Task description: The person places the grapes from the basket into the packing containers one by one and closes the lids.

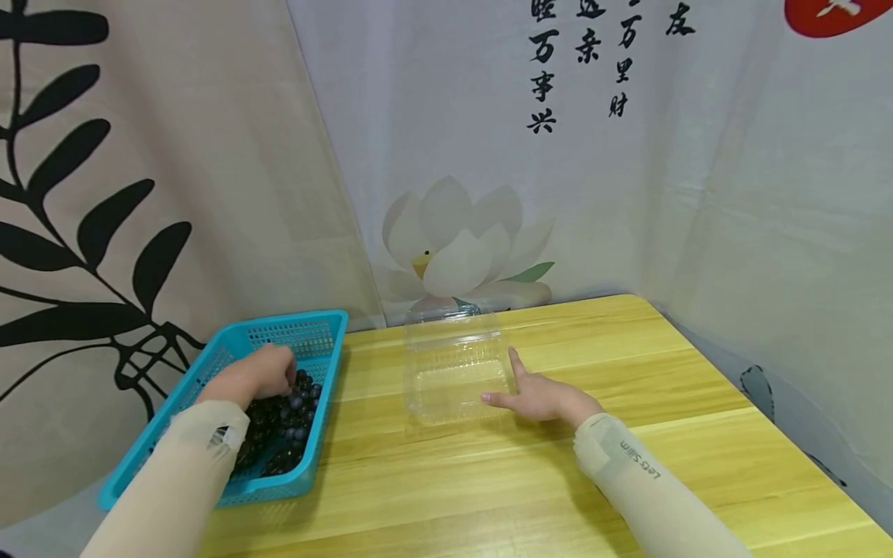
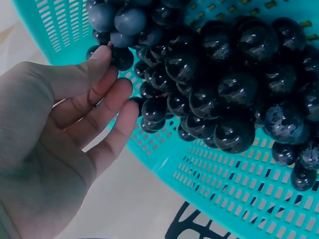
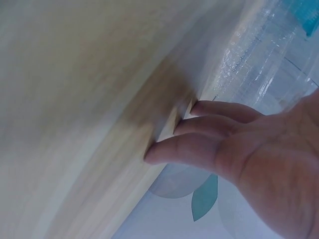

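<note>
At the left, a blue plastic basket (image 1: 279,487) holds dark grapes (image 1: 296,422). My left hand (image 1: 261,373) reaches over its side into it. In the left wrist view, thumb and forefinger pinch the thin stem of a small bunch of grapes (image 2: 130,21), while the other fingers lie beside more dark grapes (image 2: 204,102). On the table, a clear plastic container (image 1: 456,380) stands with its lid raised toward the back. Close by its right side is my right hand (image 1: 547,397), thumb and fingers spread; its fingertips (image 3: 154,152) touch the tabletop in the right wrist view.
A yellow wood-grain table (image 1: 432,488) carries the basket and container. Its rounded back right corner lies beyond the right hand. Close behind hangs a printed cloth (image 1: 474,155) with a lotus and dark leaves.
</note>
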Action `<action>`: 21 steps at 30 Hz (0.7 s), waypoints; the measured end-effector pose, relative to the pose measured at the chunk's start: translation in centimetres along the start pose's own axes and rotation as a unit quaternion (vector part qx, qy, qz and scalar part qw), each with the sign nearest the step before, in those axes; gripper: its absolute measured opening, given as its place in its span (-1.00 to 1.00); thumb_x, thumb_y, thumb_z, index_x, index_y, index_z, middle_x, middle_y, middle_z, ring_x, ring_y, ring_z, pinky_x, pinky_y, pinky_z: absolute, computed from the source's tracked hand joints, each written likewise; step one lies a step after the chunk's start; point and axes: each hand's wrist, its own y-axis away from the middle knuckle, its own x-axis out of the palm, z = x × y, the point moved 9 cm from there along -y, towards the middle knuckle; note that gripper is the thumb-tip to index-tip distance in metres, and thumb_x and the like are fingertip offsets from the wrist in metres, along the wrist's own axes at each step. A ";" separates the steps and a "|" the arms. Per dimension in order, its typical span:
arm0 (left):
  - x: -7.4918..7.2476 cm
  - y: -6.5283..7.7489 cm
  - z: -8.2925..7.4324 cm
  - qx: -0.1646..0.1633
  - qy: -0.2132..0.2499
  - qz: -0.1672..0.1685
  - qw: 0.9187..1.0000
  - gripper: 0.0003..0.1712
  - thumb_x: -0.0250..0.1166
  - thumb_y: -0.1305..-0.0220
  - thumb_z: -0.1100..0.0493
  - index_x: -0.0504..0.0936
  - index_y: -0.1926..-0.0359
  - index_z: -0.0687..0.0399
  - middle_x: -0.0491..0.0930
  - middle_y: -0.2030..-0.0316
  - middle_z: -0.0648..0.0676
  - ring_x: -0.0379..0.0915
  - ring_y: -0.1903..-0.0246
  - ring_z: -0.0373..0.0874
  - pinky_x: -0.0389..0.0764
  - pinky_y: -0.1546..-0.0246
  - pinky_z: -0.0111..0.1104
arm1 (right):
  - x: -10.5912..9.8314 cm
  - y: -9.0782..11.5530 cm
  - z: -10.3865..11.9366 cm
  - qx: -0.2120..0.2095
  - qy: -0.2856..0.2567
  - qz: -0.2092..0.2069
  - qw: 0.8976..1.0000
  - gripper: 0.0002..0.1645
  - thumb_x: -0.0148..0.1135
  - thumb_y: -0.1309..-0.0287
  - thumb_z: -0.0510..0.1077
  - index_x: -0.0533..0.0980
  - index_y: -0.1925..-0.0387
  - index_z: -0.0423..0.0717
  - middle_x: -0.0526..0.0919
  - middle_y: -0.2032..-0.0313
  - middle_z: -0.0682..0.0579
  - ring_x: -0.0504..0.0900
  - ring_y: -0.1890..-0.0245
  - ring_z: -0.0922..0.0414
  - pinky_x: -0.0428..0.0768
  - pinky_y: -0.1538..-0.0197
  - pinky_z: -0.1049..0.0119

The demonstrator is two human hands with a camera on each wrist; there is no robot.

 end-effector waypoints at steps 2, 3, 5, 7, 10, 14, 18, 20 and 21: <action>-0.3 0.0 0.0 0.001 -0.004 -0.002 1.000 -0.85 0.30 -0.32 0.43 0.76 0.22 0.17 0.72 0.25 0.14 0.59 0.33 -0.05 0.67 0.34 -0.18 | 0.0 0.0 0.0 0.002 0.000 0.001 1.000 0.56 0.06 -0.24 0.71 -0.61 -0.68 0.01 0.79 0.02 -0.28 0.72 0.26 0.04 0.58 -0.24 0.02; -0.4 0.0 0.0 0.000 -0.007 -0.002 1.000 -0.83 0.29 -0.32 0.44 0.76 0.21 0.16 0.72 0.24 0.13 0.59 0.32 -0.05 0.67 0.33 -0.18 | 0.1 0.0 -0.1 0.003 -0.001 0.001 1.000 0.56 0.06 -0.24 0.71 -0.62 -0.68 0.01 0.79 0.05 -0.25 0.71 0.30 0.05 0.58 -0.21 0.04; -0.8 0.2 -0.2 0.002 -0.012 0.000 1.000 -0.83 0.29 -0.32 0.44 0.76 0.20 0.16 0.72 0.23 0.13 0.59 0.31 -0.04 0.68 0.32 -0.17 | 0.1 0.0 -0.1 0.004 -0.002 0.002 1.000 0.56 0.06 -0.24 0.71 -0.62 -0.68 0.02 0.80 0.05 -0.23 0.69 0.33 0.07 0.57 -0.19 0.05; -1.3 0.3 -0.5 0.006 -0.014 0.000 1.000 -0.84 0.31 -0.33 0.43 0.76 0.20 0.16 0.72 0.23 0.14 0.61 0.29 -0.02 0.69 0.30 -0.15 | 0.1 0.1 -0.1 0.005 -0.002 0.004 1.000 0.56 0.06 -0.24 0.71 -0.63 -0.67 0.02 0.80 0.07 -0.23 0.69 0.35 0.06 0.57 -0.19 0.05; -2.3 0.7 -1.0 0.016 -0.015 -0.007 1.000 -0.91 0.37 -0.36 0.37 0.78 0.20 0.17 0.74 0.22 0.15 0.64 0.25 0.02 0.72 0.27 -0.12 | 0.1 0.1 -0.1 0.004 0.001 0.002 1.000 0.55 0.06 -0.26 0.70 -0.62 -0.68 0.01 0.81 0.11 -0.21 0.69 0.34 0.07 0.58 -0.20 0.04; -3.7 1.3 -1.6 0.027 0.006 -0.014 1.000 -0.91 0.36 -0.42 0.32 0.80 0.22 0.18 0.73 0.25 0.16 0.58 0.31 -0.01 0.65 0.33 -0.18 | 0.0 0.0 0.0 0.001 0.003 -0.002 1.000 0.55 0.06 -0.26 0.69 -0.60 -0.68 -0.02 0.80 0.06 -0.23 0.70 0.30 0.08 0.57 -0.25 0.04; -4.6 1.8 -1.9 0.038 0.033 -0.009 0.999 -0.79 0.24 -0.50 0.35 0.81 0.21 0.20 0.70 0.36 0.13 0.40 0.46 -0.11 0.47 0.39 -0.28 | 0.0 0.0 0.0 -0.002 0.001 -0.002 1.000 0.56 0.06 -0.26 0.70 -0.59 -0.68 -0.03 0.76 -0.08 -0.32 0.71 0.24 0.06 0.57 -0.29 0.01; -5.1 2.0 -2.1 0.041 0.035 -0.010 0.998 -0.77 0.21 -0.51 0.34 0.82 0.18 0.21 0.71 0.38 0.11 0.38 0.47 -0.13 0.44 0.38 -0.29 | 0.0 0.0 0.0 -0.004 -0.001 -0.002 1.000 0.56 0.06 -0.26 0.69 -0.59 -0.68 -0.04 0.70 -0.19 -0.37 0.72 0.18 0.05 0.56 -0.35 -0.03; -5.5 2.0 -2.2 0.041 0.032 -0.014 0.999 -0.77 0.22 -0.51 0.34 0.82 0.15 0.21 0.73 0.34 0.10 0.43 0.44 -0.13 0.47 0.37 -0.29 | 0.0 0.0 0.0 -0.005 -0.001 -0.002 1.000 0.56 0.06 -0.26 0.69 -0.59 -0.68 -0.04 0.69 -0.21 -0.38 0.73 0.15 0.04 0.56 -0.37 -0.05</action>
